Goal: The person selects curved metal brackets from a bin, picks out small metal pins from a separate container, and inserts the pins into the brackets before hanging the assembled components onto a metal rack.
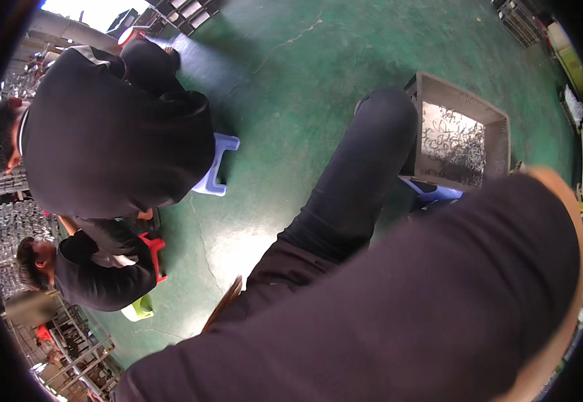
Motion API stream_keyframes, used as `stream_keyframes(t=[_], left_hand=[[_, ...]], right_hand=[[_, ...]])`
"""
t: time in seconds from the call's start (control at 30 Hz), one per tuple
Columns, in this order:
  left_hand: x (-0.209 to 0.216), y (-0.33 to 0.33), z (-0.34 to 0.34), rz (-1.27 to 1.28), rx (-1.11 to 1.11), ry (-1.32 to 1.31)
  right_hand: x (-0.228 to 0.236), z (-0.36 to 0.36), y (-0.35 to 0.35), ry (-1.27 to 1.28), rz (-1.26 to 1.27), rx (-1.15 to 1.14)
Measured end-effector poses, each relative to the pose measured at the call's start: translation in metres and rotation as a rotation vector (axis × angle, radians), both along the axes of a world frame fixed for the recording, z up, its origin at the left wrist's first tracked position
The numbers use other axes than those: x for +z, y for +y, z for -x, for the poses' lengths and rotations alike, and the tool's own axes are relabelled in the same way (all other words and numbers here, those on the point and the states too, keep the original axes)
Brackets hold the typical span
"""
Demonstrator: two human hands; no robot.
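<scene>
Neither of my hands shows in this view. An arm of mine in a dark sleeve (pixel 372 315) crosses the lower right, and a strip of bare skin (pixel 559 191) shows past the sleeve at the right. Where that arm ends is hidden. Beyond it, next to my knee, stands a grey plastic crate (pixel 497 151) holding many small curved metal pieces (pixel 454 141). My dark-trousered leg (pixel 355 167) stretches out in front of the crate. What my hands hold or touch cannot be seen.
Under the crate, part of a blue stool (pixel 439 193) shows. At left, one co-worker in black (pixel 117 134) sits on a light blue stool (pixel 216 164); another (pixel 104 271) sits lower, near a red stool (pixel 156 258). Metal parts (pixel 13 234) fill the left edge. The floor (pixel 291 87) is green.
</scene>
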State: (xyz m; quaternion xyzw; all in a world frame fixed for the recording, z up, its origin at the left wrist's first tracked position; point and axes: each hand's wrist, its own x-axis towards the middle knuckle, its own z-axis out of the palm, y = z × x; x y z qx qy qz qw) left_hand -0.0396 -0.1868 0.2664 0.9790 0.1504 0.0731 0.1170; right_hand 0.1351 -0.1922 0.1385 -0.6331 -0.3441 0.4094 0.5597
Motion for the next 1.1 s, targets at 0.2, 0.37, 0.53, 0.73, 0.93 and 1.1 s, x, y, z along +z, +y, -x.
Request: stream_keyframes(t=[0.2, 0.37, 0.53, 0.73, 0.93, 1.1], left_hand=[[-0.002, -0.014, 0.006, 0.087, -0.168, -0.123], [0.000, -0.013, -0.002, 0.273, -0.348, -0.153], [-0.022, -0.003, -0.009, 0.520, -0.219, -0.352], [-0.143, 0.012, 0.027, 0.833, 0.322, -0.676], [-0.147, 0.029, 0.026, 1.653, 0.430, -1.058], [-0.160, 0.072, 0.042, 1.574, 0.635, -0.998]], right_hand=[[-0.012, 0.019, -0.007, -0.015, 0.046, 0.005], [-0.010, 0.034, -0.007, 0.106, 0.051, -0.044], [0.007, -0.003, -0.044, -0.038, -0.024, -0.123], [0.010, 0.066, -0.041, -0.341, -0.068, 0.061], [-0.008, 0.086, -0.005, -0.750, -0.131, 0.116], [-0.026, 0.110, 0.048, -0.880, -0.179, 0.195]])
